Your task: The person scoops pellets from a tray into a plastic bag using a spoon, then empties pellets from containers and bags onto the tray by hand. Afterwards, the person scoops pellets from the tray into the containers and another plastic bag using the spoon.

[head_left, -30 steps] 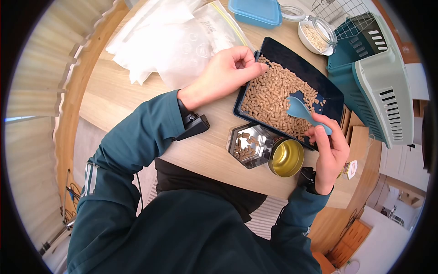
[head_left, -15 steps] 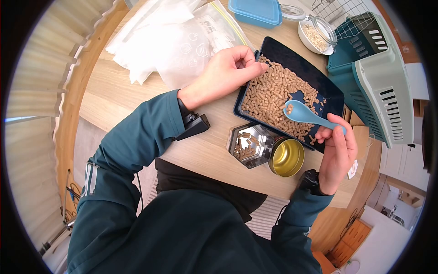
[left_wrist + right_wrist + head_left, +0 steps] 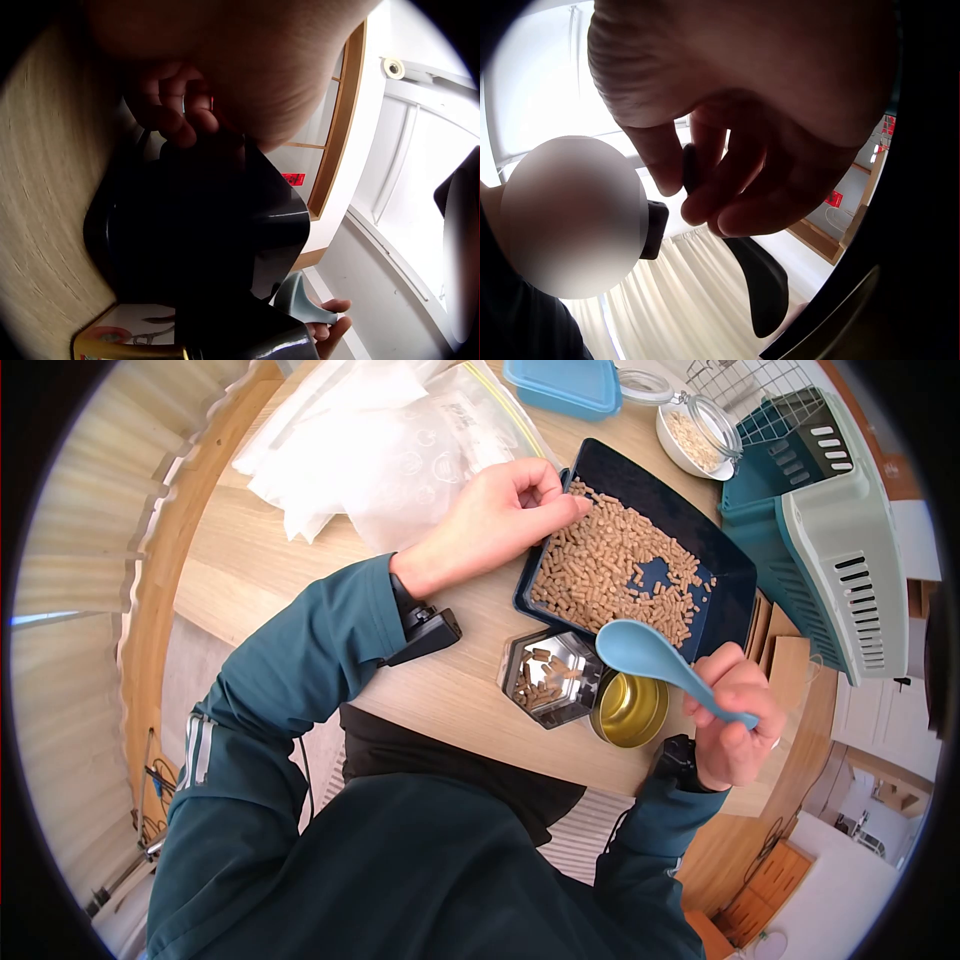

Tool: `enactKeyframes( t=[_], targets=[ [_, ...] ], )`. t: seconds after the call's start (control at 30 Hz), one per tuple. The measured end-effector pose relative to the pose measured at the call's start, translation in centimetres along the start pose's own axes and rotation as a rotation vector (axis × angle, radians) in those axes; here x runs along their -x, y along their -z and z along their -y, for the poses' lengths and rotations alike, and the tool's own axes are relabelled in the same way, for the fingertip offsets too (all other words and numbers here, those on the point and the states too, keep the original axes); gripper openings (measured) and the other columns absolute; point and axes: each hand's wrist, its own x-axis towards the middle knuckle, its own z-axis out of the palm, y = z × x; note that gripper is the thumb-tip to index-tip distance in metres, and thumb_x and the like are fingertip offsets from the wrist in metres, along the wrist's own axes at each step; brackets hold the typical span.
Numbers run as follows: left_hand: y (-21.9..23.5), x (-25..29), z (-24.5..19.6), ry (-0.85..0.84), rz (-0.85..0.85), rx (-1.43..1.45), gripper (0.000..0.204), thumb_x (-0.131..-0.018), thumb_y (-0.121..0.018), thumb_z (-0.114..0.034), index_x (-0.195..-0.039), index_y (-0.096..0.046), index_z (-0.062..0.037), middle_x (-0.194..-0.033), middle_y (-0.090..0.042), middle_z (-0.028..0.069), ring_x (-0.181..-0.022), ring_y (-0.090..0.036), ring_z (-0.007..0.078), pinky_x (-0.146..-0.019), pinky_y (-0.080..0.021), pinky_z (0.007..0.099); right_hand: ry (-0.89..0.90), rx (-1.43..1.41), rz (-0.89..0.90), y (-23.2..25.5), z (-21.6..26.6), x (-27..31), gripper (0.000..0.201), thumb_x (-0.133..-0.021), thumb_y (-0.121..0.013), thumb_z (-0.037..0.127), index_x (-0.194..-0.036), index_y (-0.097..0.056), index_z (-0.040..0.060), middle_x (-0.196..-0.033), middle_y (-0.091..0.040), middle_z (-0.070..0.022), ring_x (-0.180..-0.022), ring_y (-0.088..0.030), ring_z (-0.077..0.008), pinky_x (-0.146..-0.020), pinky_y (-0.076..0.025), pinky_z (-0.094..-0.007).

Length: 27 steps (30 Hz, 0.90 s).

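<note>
My left hand (image 3: 500,515) grips the near-left rim of a dark blue tray (image 3: 715,545), its thumb over the brown pellets (image 3: 600,555) inside. In the left wrist view its curled fingers (image 3: 180,112) are at the dark wall. My right hand (image 3: 738,710) holds a light blue spoon (image 3: 640,650) by the handle, fingers curled round it. The spoon's bowl is tipped above a clear hexagonal container (image 3: 550,710) with some pellets in it, and no pellets show in the bowl. Beside that container stands an open gold-coloured tin (image 3: 630,712), partly behind the spoon.
White plastic bags (image 3: 350,460) lie left of the tray. Behind it are a blue lidded box (image 3: 565,385) and a white bowl of flakes (image 3: 690,445) next to an open glass lid. A grey-green pet carrier (image 3: 830,550) stands at the right, with cardboard (image 3: 785,660) nearby.
My right hand has lifted the spoon from the pellets and brought it toward me over the hexagonal container. The few pellets in its bowl no longer show. My left hand has stayed at the rim.
</note>
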Motion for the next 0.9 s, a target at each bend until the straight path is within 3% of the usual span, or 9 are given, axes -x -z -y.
enactKeyframes(
  t=[0.07, 0.13, 0.2, 0.27, 0.33, 0.4, 0.53, 0.7, 0.9],
  targets=[
    [-0.1, -0.1, 0.3, -0.023, 0.003, 0.024, 0.027, -0.101, -0.072, -0.021, -0.085, -0.059, -0.0052, -0.086, -0.068, -0.0024, -0.083, -0.06, 0.0006, -0.071, -0.047, 0.0198, 0.003, 0.013, -0.04, 0.2, -0.1, 0.4, 0.034, -0.1, -0.072, 0.029, -0.114, -0.073, -0.0016, -0.083, -0.062, -0.0108, -0.074, -0.058, -0.0228, -0.06, -0.047, -0.0317],
    [0.1, -0.1, 0.2, -0.012, 0.02, 0.033, 0.025, -0.102, -0.071, -0.02, -0.086, -0.059, -0.0042, -0.094, -0.073, 0.0027, -0.096, -0.066, 0.0048, -0.078, -0.051, 0.0211, -0.114, 0.074, -0.26, 0.0, 0.1, 0.3, 0.032, -0.101, -0.069, 0.026, -0.118, -0.072, -0.0016, -0.088, -0.062, -0.0106, -0.075, -0.058, -0.0229, -0.062, -0.047, -0.0316],
    [0.2, -0.1, -0.3, 0.017, 0.022, -0.01, 0.025, -0.102, -0.071, -0.02, -0.086, -0.059, -0.0045, -0.093, -0.072, 0.0021, -0.095, -0.066, 0.0045, -0.078, -0.05, 0.0208, -0.158, 0.167, -0.309, -0.6, -0.1, 0.0, 0.027, -0.102, -0.068, 0.015, -0.122, -0.072, -0.0019, -0.093, -0.062, -0.0087, -0.078, -0.058, -0.0185, -0.065, -0.047, -0.0289],
    [0.1, 0.0, -0.2, 0.045, 0.029, -0.049, 0.025, -0.102, -0.072, -0.02, -0.086, -0.059, -0.0048, -0.093, -0.072, 0.0015, -0.094, -0.066, 0.0041, -0.077, -0.05, 0.0206, -0.378, 0.622, -0.401, -1.7, -0.4, -0.7, 0.025, -0.1, -0.069, 0.005, -0.124, -0.073, -0.0016, -0.094, -0.063, -0.0053, -0.079, -0.057, -0.0128, -0.068, -0.045, -0.0255],
    [-0.1, -0.2, 0.4, -0.033, 0.003, 0.049, 0.027, -0.101, -0.074, -0.022, -0.085, -0.059, -0.0066, -0.083, -0.064, -0.005, -0.08, -0.057, -0.0005, -0.068, -0.044, 0.0191, -0.381, 0.768, -0.257, -1.7, -0.7, -0.8, 0.024, -0.096, -0.071, -0.001, -0.12, -0.074, -0.0012, -0.093, -0.064, -0.0046, -0.08, -0.058, -0.0111, -0.07, -0.044, -0.0248],
    [-0.1, -0.1, 0.1, -0.019, 0.0, 0.027, 0.027, -0.1, -0.075, -0.022, -0.084, -0.059, -0.007, -0.081, -0.062, -0.0064, -0.077, -0.053, -0.0012, -0.066, -0.042, 0.0188, -0.334, 0.812, -0.121, -1.8, -0.5, -1.1, 0.024, -0.095, -0.071, 0.0, -0.119, -0.074, -0.0014, -0.094, -0.066, -0.0061, -0.08, -0.058, -0.0119, -0.071, -0.045, -0.0255],
    [-0.1, -0.1, 0.2, -0.005, -0.001, 0.014, 0.027, -0.1, -0.074, -0.021, -0.084, -0.058, -0.0069, -0.081, -0.062, -0.0066, -0.077, -0.053, -0.0016, -0.065, -0.041, 0.0183, -0.36, 0.709, -0.064, -1.5, 0.0, -0.8, 0.025, -0.095, -0.072, 0.001, -0.12, -0.074, -0.0014, -0.095, -0.068, -0.0072, -0.081, -0.06, -0.0128, -0.072, -0.046, -0.0256],
    [-0.1, -0.1, 0.1, -0.011, 0.002, 0.014, 0.027, -0.101, -0.074, -0.021, -0.084, -0.058, -0.0066, -0.082, -0.063, -0.0058, -0.078, -0.053, -0.0015, -0.066, -0.042, 0.0182, -0.538, 0.376, -0.23, -1.2, 0.3, -0.4, 0.027, -0.101, -0.068, 0.007, -0.125, -0.072, -0.0031, -0.096, -0.071, -0.0076, -0.087, -0.068, -0.0137, -0.076, -0.05, -0.025],
    [-0.1, -0.1, 0.0, -0.014, -0.001, 0.017, 0.027, -0.101, -0.074, -0.021, -0.084, -0.058, -0.0065, -0.081, -0.064, -0.0054, -0.077, -0.053, -0.0015, -0.066, -0.042, 0.0185, -0.537, 0.292, -0.343, -0.6, 0.2, -0.3, 0.029, -0.106, -0.062, 0.015, -0.126, -0.07, -0.0039, -0.088, -0.072, -0.0074, -0.086, -0.069, -0.0142, -0.075, -0.05, -0.0253]
  ],
)
